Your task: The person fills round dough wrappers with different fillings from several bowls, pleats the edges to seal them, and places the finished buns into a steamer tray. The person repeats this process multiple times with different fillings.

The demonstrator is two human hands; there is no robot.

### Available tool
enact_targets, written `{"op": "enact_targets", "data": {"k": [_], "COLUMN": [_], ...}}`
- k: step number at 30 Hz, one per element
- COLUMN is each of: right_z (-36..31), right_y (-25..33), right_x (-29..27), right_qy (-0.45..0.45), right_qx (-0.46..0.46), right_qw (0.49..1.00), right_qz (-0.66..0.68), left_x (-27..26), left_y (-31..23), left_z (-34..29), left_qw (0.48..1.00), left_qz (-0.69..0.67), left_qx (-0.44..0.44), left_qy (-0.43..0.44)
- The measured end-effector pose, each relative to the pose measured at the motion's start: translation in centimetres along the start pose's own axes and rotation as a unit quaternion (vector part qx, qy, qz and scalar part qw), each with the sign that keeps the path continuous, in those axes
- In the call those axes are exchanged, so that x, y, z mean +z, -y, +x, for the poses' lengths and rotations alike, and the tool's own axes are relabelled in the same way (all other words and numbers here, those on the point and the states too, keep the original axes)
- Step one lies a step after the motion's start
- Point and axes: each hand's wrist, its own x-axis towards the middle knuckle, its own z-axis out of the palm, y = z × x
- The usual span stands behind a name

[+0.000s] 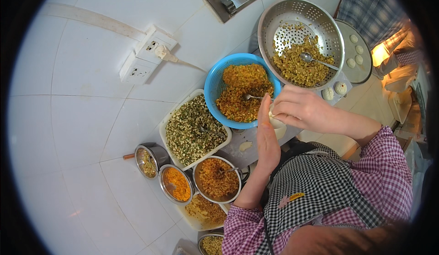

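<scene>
My left hand (268, 143) has its fingers held together and upright, cupping a small white dough bun (278, 126) against its side. From the right, my right hand (299, 110) comes over it with bent fingers, pinching the bun's top. The fingers partly cover the dough. Just beyond both hands is a blue basin (211, 100) of brown chopped filling with a spoon standing in it. On the counter below the basin lies a flat scrap of dough (245, 145). Two pleated white buns (340, 88) sit past my right hand.
A perforated steel colander (336, 30) of chopped filling stands at the back. A white tub (167, 138) of green filling, a steel bowl (197, 188) of brown filling and an orange-filled bowl (164, 181) line the tiled wall. At the right, a round tray (366, 72) carries several buns.
</scene>
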Motion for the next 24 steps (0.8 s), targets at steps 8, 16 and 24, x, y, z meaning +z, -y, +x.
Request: {"op": "enact_targets", "data": {"k": [8, 16, 24], "right_z": [0.5, 0.3, 0.5], "right_y": [-0.1, 0.0, 0.1], "right_x": [-1.4, -0.3, -0.1], "right_qy": [0.048, 0.006, -0.02], "right_qx": [0.09, 0.046, 0.024], "right_qw": [0.988, 0.995, 0.998], "right_qz": [0.112, 0.083, 0.048], "left_x": [0.4, 1.6, 1.3], "left_y": [-0.7, -1.9, -1.0], "left_z": [-0.1, -0.4, -0.1], "left_qw": [1.0, 0.995, 0.998], "left_qz": [-0.009, -0.064, -0.056], "left_qx": [-0.004, -0.07, -0.027], "left_qy": [0.02, -0.026, -0.03]}}
